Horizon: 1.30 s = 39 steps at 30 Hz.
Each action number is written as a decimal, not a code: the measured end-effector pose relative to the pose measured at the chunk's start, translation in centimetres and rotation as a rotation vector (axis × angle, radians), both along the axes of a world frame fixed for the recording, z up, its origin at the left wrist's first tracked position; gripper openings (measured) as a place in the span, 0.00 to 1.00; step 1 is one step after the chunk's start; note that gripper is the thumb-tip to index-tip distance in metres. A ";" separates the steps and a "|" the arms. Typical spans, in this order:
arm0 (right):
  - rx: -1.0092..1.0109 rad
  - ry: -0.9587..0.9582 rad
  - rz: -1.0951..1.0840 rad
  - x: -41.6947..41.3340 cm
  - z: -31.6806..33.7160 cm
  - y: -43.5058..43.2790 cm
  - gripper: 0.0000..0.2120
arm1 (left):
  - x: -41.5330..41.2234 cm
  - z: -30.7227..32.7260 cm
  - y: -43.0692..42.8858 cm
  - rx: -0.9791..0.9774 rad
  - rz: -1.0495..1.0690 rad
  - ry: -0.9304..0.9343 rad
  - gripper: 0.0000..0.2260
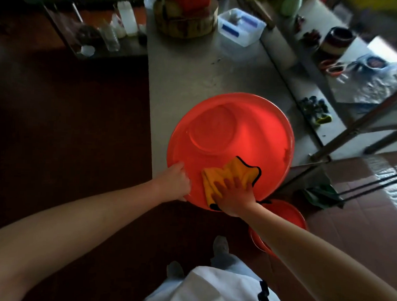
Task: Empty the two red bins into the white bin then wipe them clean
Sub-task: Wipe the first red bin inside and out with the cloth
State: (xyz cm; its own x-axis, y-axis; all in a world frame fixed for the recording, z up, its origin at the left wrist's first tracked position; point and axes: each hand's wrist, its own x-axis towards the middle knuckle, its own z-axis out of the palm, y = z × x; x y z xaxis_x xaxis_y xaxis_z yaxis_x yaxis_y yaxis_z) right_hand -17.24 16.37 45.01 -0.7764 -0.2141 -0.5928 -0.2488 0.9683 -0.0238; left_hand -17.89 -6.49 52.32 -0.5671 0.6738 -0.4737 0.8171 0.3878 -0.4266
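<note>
Hands work at centre frame: my left hand [177, 183] grips the near-left rim of the big red bin [238, 129], which is tilted toward me at the worktop [184, 71] edge, while my right hand [234, 194] lies flat, fingers spread, pressing the orange cloth [228, 174] against its inner wall. At lower right I see the second red bin [287, 214], partly behind my right forearm.

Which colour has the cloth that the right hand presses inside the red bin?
The cloth is orange-yellow with a black edge, seen in the head view.
</note>
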 end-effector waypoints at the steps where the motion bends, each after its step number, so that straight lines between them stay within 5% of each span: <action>1: -0.001 -0.005 -0.011 0.4 0.4 0.2 0.30 | -0.1 0.3 0.2 0.001 0.000 -0.005 0.25; 10: 0.018 0.001 -0.011 0.0 1.9 0.7 0.31 | -1.1 1.6 0.5 -0.018 0.054 -0.020 0.27; 28: 0.035 0.096 0.202 -13.8 -4.4 -1.6 0.25 | -2.3 0.1 -1.2 0.077 0.064 -0.031 0.28; 35: 0.014 0.011 0.191 -13.6 -3.4 -1.6 0.33 | -2.8 1.3 -1.6 0.023 0.090 -0.026 0.29; 39: 0.049 -0.034 0.208 -11.9 -1.4 -1.3 0.37 | -4.0 2.5 -2.4 0.030 0.078 -0.030 0.21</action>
